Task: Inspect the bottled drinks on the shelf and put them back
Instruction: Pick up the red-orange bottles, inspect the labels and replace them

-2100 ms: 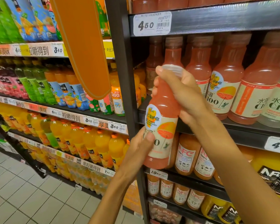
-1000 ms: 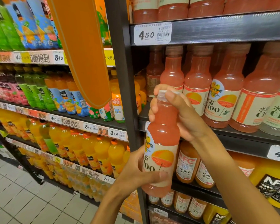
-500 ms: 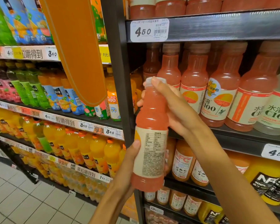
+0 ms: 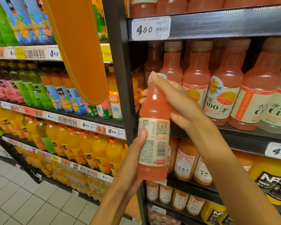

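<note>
Pink juice bottle (image 4: 153, 111) stood upright, clear of the shelf (image 4: 243, 135): right hand (image 4: 177, 103) fingers (image 4: 154, 75) wrapped its neck and cap, left hand (image 4: 133, 159) gripped the base, label's printed back turned to view, probably for reading.
</note>
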Available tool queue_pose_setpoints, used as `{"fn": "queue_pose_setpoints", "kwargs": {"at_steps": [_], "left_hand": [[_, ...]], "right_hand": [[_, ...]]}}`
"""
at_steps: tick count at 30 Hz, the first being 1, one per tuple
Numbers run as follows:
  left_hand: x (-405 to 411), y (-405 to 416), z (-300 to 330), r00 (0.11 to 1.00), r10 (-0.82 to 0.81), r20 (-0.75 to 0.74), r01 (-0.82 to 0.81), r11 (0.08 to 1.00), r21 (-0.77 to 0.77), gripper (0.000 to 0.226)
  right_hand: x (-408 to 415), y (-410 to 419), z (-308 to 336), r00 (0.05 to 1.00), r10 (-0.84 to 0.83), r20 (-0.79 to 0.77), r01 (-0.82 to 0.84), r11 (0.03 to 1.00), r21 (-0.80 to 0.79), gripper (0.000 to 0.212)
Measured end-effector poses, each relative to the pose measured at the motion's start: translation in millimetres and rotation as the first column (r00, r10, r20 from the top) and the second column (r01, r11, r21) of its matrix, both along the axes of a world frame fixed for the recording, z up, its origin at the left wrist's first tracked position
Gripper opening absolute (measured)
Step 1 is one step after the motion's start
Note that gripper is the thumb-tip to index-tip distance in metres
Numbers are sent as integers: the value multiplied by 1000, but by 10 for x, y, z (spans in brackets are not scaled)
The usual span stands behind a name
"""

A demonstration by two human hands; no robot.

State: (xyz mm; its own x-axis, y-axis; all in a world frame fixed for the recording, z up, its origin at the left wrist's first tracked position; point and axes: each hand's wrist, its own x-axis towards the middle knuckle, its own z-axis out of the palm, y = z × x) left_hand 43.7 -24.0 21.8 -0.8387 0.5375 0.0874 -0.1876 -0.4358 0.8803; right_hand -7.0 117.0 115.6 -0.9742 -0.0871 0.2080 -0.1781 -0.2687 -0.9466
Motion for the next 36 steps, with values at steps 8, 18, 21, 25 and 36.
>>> {"fn": "queue_pose_setpoints", "kwargs": {"at_steps": [8, 18, 21, 25, 36], "left_hand": [[-26, 72, 27, 919, -372, 129, 310, 886, 344, 73], [-93, 102, 12, 934, 132, -333, -224, 940, -256, 56], [-80, 95, 15, 955, 120, -270, -178, 963, -200, 63], [-56, 42, 24, 987, -53, -154, 48, 998, -30, 69], [-386, 75, 43, 805, 227, -548, -401, 889, -220, 49]], "right_hand": [[91, -85, -3, 982, 189, 17, -182, 964, -194, 33], [174, -85, 169, 938, -289, -192, 309, 947, 85, 27], [155, -31, 214, 969, -215, -117, 228, 967, 111, 31], [162, 50, 234, 994, -65, -83, 69, 996, 48, 25], [94, -93, 226, 778, -358, -516, 457, 886, 75, 16]]}}
